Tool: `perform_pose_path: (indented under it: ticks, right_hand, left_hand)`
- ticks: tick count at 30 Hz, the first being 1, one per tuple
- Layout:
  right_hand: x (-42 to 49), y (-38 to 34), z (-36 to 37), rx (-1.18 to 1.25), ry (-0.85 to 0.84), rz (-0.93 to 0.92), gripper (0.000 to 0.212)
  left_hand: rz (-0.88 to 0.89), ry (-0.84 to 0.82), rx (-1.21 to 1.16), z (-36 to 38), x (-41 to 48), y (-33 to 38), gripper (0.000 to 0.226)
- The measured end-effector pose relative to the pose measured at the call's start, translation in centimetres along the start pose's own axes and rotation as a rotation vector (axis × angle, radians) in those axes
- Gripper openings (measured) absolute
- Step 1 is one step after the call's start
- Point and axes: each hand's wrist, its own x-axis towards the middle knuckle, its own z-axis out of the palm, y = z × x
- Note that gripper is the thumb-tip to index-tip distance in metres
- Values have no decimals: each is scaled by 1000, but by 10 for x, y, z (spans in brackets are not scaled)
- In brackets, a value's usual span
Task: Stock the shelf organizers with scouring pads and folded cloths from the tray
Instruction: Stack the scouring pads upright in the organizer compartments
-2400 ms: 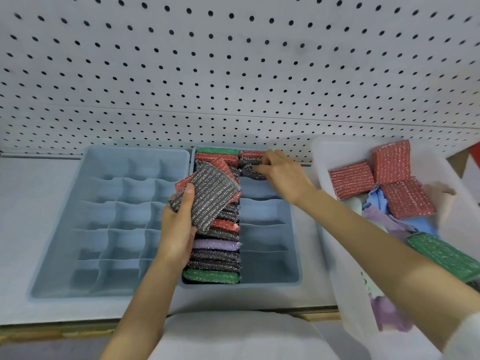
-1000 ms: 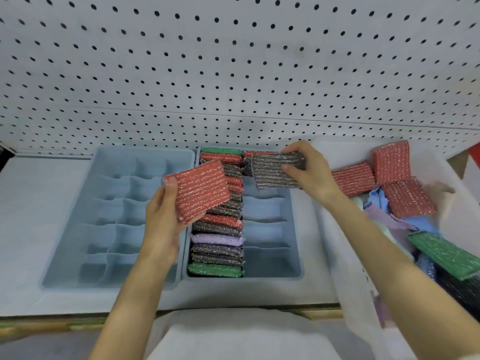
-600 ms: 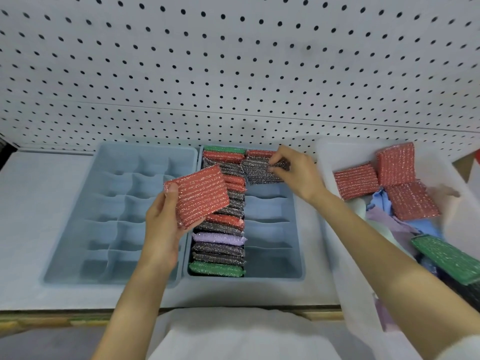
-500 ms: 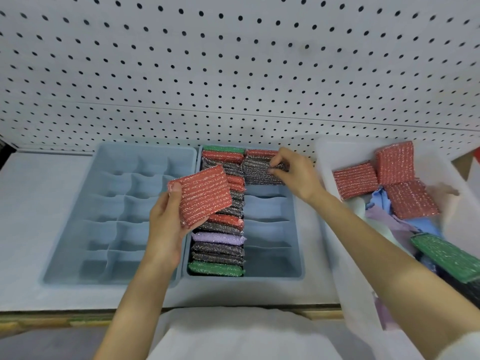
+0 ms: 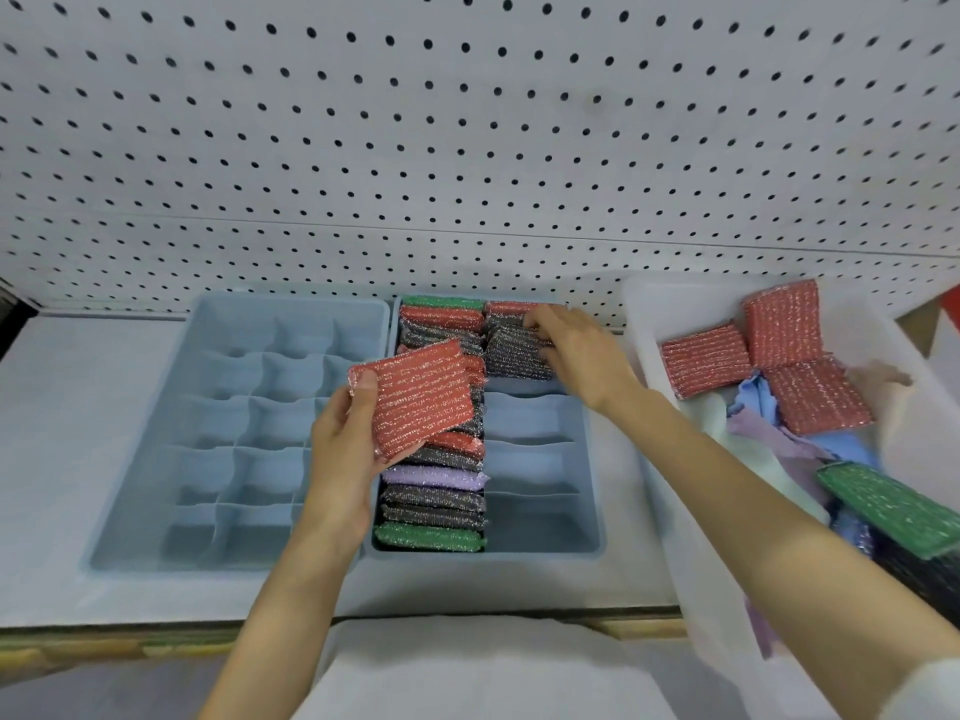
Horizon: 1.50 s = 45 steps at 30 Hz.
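Note:
My left hand point(image 5: 343, 454) grips a red scouring pad point(image 5: 415, 402) above the seam between two blue organizers. The right organizer point(image 5: 592, 522) has its left column packed with upright pads in grey, red, purple and green. My right hand point(image 5: 576, 350) presses a dark grey scouring pad point(image 5: 514, 353) down into the far slot of its right column, fingers curled over the pad's top edge. The left organizer point(image 5: 156, 459) has many small compartments with nothing in them. The white tray point(image 5: 675, 511) at the right holds red pads point(image 5: 779, 324), a green pad point(image 5: 888, 511) and loose cloths point(image 5: 769, 433).
A white pegboard wall point(image 5: 467, 148) rises right behind the organizers. The shelf's wooden front edge point(image 5: 104, 641) runs below them. The lower slots point(image 5: 535, 459) of the right organizer's right column hold nothing.
My right hand took the dark grey pad from my left and lowered it into the far right slot. My left hand keeps the red pad, shifted slightly right.

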Motion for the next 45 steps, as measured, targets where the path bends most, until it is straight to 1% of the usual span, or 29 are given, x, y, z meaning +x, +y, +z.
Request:
perform_pose_path:
  ticks: [3,5,8,10,11,12,15,16,17,18,19,20,21,22,23,24,25,26,27,29,31,32,34,38,39,40,42,44,45]
  right_hand:
    - [0,2,1,-71,-16,-30,45]
    - [-1,0,4,-93,-29,-23,47]
    - [-3,-8,5,-56,-15,-9,38]
    - [-6,-12,7,-63,-33,-42,29]
    - [-8,-14,9,-89,-51,-60,29]
    - [-9,-15,11,-102,-83,-59,31]
    - [-13,-14,15,-23,-182,0,44]
    - [-14,-14,14,-32,-164,15,47]
    - [-17,-13,14,-48,-106,32,47]
    - [-20,-13,13,-36,-3,63,45]
    - [-24,-16,11,37,114,131,39]
    - [-28,-23,5,206,198,221,31]
    - [-32,-34,-7,462,215,319,24]
    - [-37,-50,-22,733,132,379,23]
    - [-43,-64,-35,966,16,383,27]
    - [-50,-77,-46,1061,-81,335,35]
    - [-55,-88,-52,1043,-136,254,43]
    - [-59,-95,-53,968,-138,173,47]
    - [-62,-97,-50,875,-98,134,47]
    - [-61,-96,-47,802,-53,166,38]
    - [-60,-93,-48,888,-88,238,32]
    - [-59,-92,-51,942,-107,253,30]
    - [-57,-89,-57,997,-140,264,26]
    - [-50,-73,-70,1082,-303,325,16]
    - [-47,-67,-71,1112,-318,349,15]
    - [-44,-61,-71,1130,-298,375,15]
    - [-35,-44,-65,1073,-134,456,15]
    - [-27,-25,-57,859,36,520,16]
    - [-24,-19,-53,731,51,510,17]
  left_hand:
    - [6,5,1,-4,-4,0,41]
    - [12,11,-4,-7,-6,0,42]
    - [22,5,-12,-8,-11,-1,41]
    - [22,-3,-10,-7,-15,-2,41]
    - [21,-5,-9,-7,-17,-3,39]
    - [20,-8,-7,-7,-18,-4,37]
    - [9,-15,-10,-6,-20,-8,31]
    - [-2,-21,-10,-5,-21,-8,30]
    - [-12,-29,-10,-5,-22,-8,29]
    - [-19,-40,-10,-4,-23,-8,29]
    - [-22,-50,-12,-4,-24,-7,29]
    - [-24,-60,-16,-3,-25,-6,31]
    - [-23,-70,-21,-2,-26,-4,32]
    - [-21,-82,-27,-1,-28,-3,33]
    - [-16,-95,-33,1,-28,-1,34]
    - [-10,-113,-37,4,-29,0,33]
    - [-6,-134,-45,6,-31,1,34]
    - [-7,-153,-53,9,-33,1,36]
    - [-11,-168,-58,11,-34,1,38]
    - [-5,-178,-27,13,-38,-1,32]
    - [6,-174,6,11,-42,-6,19]
    - [0,-171,7,10,-43,-7,17]
    - [-21,-161,-6,5,-43,-9,16]
    - [-24,-131,-37,-5,-40,-7,13]
    - [-20,-124,-45,-7,-39,-7,12]
    - [-11,-112,-50,-8,-39,-6,11]
    - [15,-62,-47,-12,-38,-6,10]
    - [24,9,-53,-17,-37,-7,11]
    - [19,38,-66,-20,-36,-7,12]
